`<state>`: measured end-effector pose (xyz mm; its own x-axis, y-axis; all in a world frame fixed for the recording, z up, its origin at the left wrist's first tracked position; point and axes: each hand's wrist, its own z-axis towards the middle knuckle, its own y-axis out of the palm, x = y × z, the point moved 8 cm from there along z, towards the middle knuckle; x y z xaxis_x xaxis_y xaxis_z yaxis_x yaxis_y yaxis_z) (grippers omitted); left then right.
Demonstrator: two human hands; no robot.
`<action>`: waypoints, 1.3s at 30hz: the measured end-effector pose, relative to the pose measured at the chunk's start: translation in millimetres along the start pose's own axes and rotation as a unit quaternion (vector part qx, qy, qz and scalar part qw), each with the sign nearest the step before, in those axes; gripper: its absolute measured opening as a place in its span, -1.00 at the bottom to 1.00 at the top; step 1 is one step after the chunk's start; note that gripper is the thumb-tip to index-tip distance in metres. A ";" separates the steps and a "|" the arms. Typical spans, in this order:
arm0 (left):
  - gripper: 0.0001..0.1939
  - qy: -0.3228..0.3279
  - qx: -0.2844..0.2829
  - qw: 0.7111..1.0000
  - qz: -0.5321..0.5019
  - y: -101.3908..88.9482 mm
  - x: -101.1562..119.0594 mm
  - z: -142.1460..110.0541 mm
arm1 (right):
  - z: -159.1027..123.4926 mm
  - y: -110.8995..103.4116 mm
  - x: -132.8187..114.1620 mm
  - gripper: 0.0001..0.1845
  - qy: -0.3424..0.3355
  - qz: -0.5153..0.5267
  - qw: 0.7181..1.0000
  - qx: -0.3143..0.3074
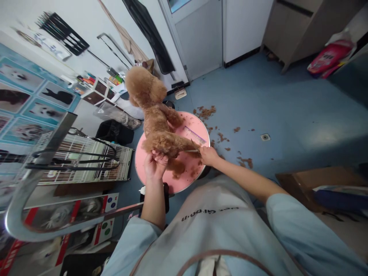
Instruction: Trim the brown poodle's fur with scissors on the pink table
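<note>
A curly brown dog [158, 122], poodle-like, stands on a round pink table [140, 163] with its head turned away from me. My left hand [156, 164] is closed against the dog's rear, fingers curled into the fur; which part they pinch is hidden. In my right hand [209, 155] is a pair of scissors [192, 150], the blades apart beside the lower end of an outstretched hind leg. A purple-backed comb [194, 135] lies on the table past that leg. Cut fur [195, 168] is scattered over the pink top.
Clumps of brown fur [205, 112] lie on the blue floor. A bent metal arm [57, 226] with black loops [77, 167] rises at my left. Beyond it are a white wire cage [120, 161] and a black bin [115, 132]. Cardboard boxes [313, 180] stand at right.
</note>
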<state>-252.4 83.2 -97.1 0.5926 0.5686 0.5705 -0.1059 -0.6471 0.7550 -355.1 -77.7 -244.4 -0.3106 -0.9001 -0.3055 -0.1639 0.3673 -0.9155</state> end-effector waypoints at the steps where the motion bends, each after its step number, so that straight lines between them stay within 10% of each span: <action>1: -0.87 0.000 0.002 1.000 -0.007 -0.1 0.0 -0.3 | -0.2 0.2 -3.1 -0.56 0.003 0.000 1.000 0.003; 26: -0.77 -0.019 0.005 1.000 -0.003 -0.3 3.0 0.4 | -4.1 -6.3 -35.9 -0.82 0.022 -0.034 0.996 0.076; 39: -0.79 -0.019 0.009 1.000 0.018 0.1 5.0 0.3 | 5.8 -16.3 -14.9 -0.60 0.017 -0.012 0.998 0.056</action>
<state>-249.2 85.8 -94.3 0.6179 0.5260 0.5844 -0.1131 -0.6761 0.7281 -342.3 -71.6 -226.4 -0.3399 -0.8990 -0.2762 -0.0668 0.3160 -0.9464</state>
